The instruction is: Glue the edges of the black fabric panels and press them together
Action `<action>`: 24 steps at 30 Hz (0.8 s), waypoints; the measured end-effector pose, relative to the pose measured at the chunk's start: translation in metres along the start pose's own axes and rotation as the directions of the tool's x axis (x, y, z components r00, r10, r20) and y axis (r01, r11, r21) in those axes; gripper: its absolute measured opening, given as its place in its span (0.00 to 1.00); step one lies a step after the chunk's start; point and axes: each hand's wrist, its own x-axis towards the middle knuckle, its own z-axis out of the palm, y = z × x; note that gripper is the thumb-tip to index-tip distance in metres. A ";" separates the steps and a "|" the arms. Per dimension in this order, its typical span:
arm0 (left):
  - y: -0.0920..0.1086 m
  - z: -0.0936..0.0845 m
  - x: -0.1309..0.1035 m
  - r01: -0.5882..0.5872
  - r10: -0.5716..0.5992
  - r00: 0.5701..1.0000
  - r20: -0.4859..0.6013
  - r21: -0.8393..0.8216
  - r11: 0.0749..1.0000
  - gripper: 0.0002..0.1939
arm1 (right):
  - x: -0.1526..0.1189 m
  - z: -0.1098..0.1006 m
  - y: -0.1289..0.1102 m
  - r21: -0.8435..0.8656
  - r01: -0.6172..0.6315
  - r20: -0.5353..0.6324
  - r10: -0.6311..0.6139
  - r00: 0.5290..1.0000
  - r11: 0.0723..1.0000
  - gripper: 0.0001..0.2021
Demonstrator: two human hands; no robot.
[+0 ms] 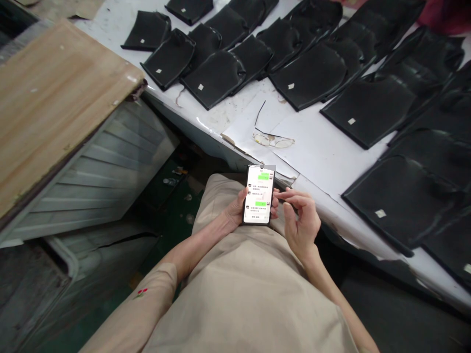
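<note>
A smartphone with a lit chat screen of white and green message bubbles lies in my left hand, its fingers wrapped round the edges. Just right of the phone is my right hand, thumb and fingers apart and slightly bent, fingertips close to the phone's right edge. I see nothing held in it. Wire-rimmed glasses rest on the white table beyond the phone, one temple sticking up.
Overlapping rows of black, shiny, leather-like pieces with small white stickers cover much of the table. On the left stands a wood-topped cabinet with pale ribbed sides. A gap with dark green floor separates it from my lap.
</note>
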 end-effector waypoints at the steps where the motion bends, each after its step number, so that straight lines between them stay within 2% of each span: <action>1: 0.000 0.000 0.000 -0.002 0.003 1.000 -0.001 0.011 1.000 0.49 | 0.000 -0.001 0.000 0.003 -0.010 -0.010 0.010 1.000 1.000 0.03; 7: -0.001 -0.002 -0.001 -0.023 0.023 1.000 -0.012 0.055 0.998 0.50 | -0.004 -0.002 -0.002 -0.014 0.025 0.024 -0.024 0.999 1.000 0.05; 14: -0.001 -0.002 -0.001 -0.005 0.005 0.999 -0.053 -0.001 1.000 0.45 | -0.005 0.001 -0.007 -0.017 0.064 0.076 -0.062 0.995 0.998 0.07; 17: -0.002 -0.004 -0.002 -0.034 0.033 0.996 -0.083 -0.009 0.999 0.43 | -0.005 0.003 -0.006 0.019 0.074 0.086 -0.076 0.993 0.997 0.08; 20: -0.003 -0.005 -0.002 -0.055 0.056 0.995 -0.080 0.021 0.998 0.47 | -0.005 0.004 -0.004 0.024 0.075 0.091 -0.077 0.993 0.997 0.09; 24: -0.004 -0.005 -0.002 -0.069 0.072 0.996 -0.055 0.069 0.995 0.50 | 0.002 0.005 -0.004 -0.052 0.097 0.092 -0.092 0.991 0.994 0.10</action>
